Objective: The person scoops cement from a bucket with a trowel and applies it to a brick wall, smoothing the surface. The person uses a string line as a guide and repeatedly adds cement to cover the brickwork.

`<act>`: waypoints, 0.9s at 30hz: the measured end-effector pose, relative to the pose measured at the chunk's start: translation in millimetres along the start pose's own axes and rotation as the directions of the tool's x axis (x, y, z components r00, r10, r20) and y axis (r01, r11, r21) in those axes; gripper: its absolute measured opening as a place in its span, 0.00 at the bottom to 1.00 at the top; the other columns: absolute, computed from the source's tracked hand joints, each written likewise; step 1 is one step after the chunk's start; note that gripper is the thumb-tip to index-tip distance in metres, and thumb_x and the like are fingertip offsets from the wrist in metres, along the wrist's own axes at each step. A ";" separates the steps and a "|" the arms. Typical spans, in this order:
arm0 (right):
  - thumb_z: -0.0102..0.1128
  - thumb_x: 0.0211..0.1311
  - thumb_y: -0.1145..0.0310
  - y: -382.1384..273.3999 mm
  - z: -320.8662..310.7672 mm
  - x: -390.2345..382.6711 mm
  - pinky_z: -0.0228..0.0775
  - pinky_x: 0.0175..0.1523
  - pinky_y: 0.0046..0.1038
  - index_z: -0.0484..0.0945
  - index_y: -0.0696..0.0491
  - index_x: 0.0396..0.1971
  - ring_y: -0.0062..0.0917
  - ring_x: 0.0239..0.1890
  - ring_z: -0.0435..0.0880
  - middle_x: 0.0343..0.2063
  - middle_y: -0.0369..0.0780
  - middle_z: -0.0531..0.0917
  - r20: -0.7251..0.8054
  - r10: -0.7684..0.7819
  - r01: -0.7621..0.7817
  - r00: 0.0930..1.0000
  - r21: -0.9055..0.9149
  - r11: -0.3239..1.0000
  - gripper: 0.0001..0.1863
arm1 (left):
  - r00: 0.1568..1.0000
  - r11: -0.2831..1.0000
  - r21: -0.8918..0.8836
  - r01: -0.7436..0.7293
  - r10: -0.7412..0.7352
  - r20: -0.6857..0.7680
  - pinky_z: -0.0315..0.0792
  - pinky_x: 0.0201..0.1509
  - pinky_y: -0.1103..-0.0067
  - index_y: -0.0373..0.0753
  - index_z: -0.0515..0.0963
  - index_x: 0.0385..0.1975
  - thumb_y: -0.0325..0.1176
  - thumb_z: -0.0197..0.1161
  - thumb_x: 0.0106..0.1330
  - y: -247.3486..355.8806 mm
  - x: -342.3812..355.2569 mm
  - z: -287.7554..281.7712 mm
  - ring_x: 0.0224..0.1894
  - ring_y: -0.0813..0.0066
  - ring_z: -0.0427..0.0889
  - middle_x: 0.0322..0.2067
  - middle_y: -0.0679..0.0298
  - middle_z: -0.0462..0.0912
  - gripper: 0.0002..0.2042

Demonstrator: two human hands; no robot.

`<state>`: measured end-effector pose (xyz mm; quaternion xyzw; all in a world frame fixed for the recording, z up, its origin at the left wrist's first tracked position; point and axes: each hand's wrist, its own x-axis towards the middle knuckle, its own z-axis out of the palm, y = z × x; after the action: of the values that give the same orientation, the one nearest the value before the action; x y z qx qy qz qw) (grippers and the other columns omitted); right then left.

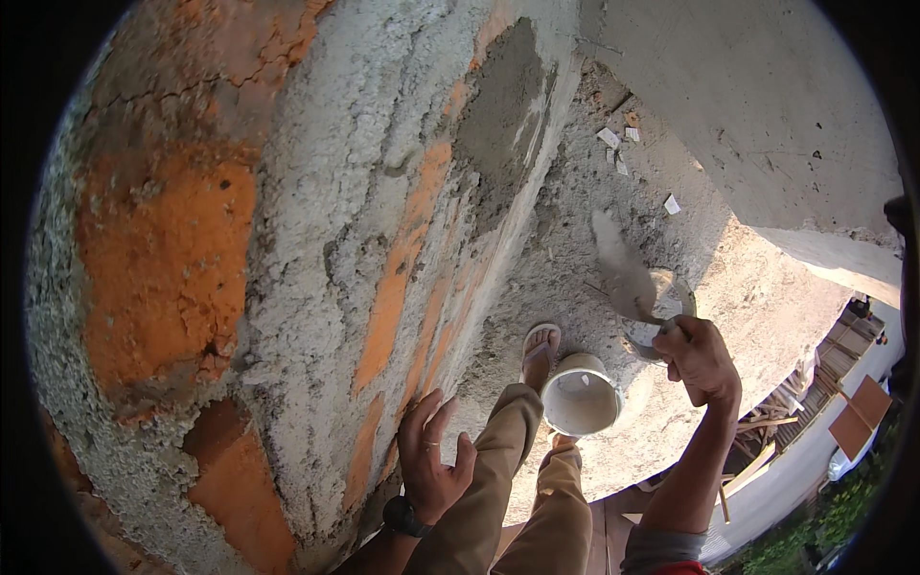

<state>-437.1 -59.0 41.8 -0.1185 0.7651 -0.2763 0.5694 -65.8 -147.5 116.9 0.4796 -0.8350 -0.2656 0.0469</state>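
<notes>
My right hand (701, 361) is closed around the handle of a trowel (625, 273). Its blade is smeared by motion and points away from me, above the ground. Beyond that hand, partly hidden by it, stands a pale round container (682, 292). My left hand (436, 450), wearing a ring, is beside the brick wall (302, 287) with its fingers apart and nothing in it; whether it touches the wall I cannot tell. Between my feet and the trowel is a whitish bucket (548, 377) with grey material inside. A darker, damp-looking mortar patch (500, 120) covers part of the wall farther off.
Rough ground runs along the wall, with scraps of white paper (672, 204) on it. A smooth grey wall (767, 105) rises at the far right. My sandalled foot (540, 353) is close to the bucket. Stacked wood (767, 422) lies lower at the right.
</notes>
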 end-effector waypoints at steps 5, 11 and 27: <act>0.57 0.72 0.61 -5.3 -52.0 -0.3 0.64 0.20 0.23 0.75 0.54 0.28 0.15 0.15 0.70 0.17 0.32 0.73 -0.234 -0.101 0.077 0.967 -0.109 0.991 0.14 | 1.000 1.000 -0.016 -0.014 0.014 -0.010 0.69 0.67 0.59 0.37 0.73 0.65 0.28 0.64 0.65 -0.7 0.8 -3.0 0.65 0.49 0.74 0.65 0.51 0.73 0.26; 0.60 0.75 0.53 2.1 -14.9 8.5 0.61 0.22 0.26 0.77 0.55 0.31 0.16 0.15 0.69 0.14 0.32 0.71 -0.460 -0.176 0.173 0.870 -0.049 0.984 0.19 | 0.999 0.997 -0.071 0.027 -0.026 0.022 0.68 0.69 0.59 0.33 0.71 0.66 0.27 0.64 0.65 0.0 2.4 -3.8 0.64 0.49 0.74 0.62 0.50 0.75 0.27; 0.64 0.69 0.41 -34.7 124.3 77.2 0.74 0.36 0.39 0.83 0.52 0.37 0.36 0.24 0.84 0.18 0.42 0.81 -0.405 -0.266 0.294 0.875 0.009 0.956 0.25 | 0.995 0.994 -0.052 -0.100 0.102 0.025 0.72 0.62 0.59 0.29 0.73 0.65 0.39 0.65 0.66 -2.3 0.2 -8.5 0.58 0.47 0.77 0.59 0.45 0.77 0.30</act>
<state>-350.2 -161.5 -25.7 -0.1491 0.8295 -0.4008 0.3592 -61.3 -152.0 123.0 0.4317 -0.8519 -0.2903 0.0610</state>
